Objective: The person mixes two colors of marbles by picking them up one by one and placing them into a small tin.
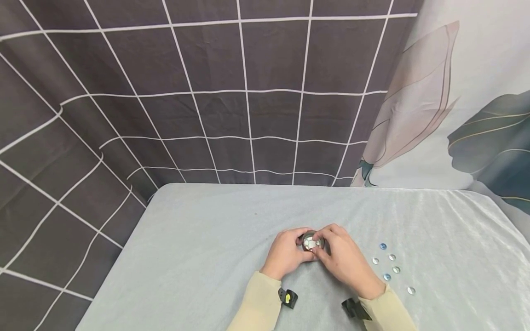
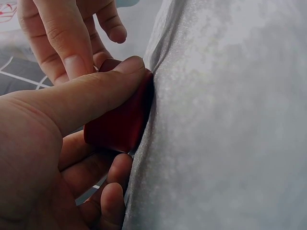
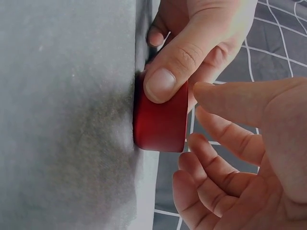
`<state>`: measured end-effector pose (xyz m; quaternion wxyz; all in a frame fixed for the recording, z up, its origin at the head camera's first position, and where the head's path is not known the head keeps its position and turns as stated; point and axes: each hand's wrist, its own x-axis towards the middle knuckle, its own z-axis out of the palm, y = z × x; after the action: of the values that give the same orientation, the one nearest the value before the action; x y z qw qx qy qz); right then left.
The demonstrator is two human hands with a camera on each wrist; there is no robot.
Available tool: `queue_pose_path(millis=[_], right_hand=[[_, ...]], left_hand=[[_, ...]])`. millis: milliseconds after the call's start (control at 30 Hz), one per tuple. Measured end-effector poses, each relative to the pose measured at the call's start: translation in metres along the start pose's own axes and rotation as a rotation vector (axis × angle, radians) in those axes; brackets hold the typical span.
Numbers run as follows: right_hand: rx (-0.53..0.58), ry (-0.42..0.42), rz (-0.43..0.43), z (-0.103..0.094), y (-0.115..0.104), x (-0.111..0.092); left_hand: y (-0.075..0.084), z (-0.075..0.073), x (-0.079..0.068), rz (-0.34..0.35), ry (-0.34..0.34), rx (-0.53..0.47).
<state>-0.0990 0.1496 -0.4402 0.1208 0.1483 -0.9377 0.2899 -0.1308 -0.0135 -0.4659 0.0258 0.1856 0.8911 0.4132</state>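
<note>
A short red round container stands on the cloth, its smooth red wall plain in the right wrist view. Clear, shiny pieces show inside its mouth in the head view. My left hand grips the container from the left, with the thumb pressed along its side. From the right, my right hand has its thumb and index finger at the mouth. Whether these fingertips pinch a piece is too small to tell. The other right fingers are loosely bent.
Several flat glass gems lie right of my right hand, among them a blue one and a clear one. Pale grey cloth covers the table. A dark gridded curtain hangs behind it.
</note>
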Motion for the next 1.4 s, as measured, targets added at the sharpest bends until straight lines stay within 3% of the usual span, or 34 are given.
queue_pose_path(millis=[1400], right_hand=[[0.008, 0.005, 0.026, -0.015, 0.007, -0.006]], left_hand=[[0.000, -0.002, 0.000, -0.024, -0.016, 0.013]])
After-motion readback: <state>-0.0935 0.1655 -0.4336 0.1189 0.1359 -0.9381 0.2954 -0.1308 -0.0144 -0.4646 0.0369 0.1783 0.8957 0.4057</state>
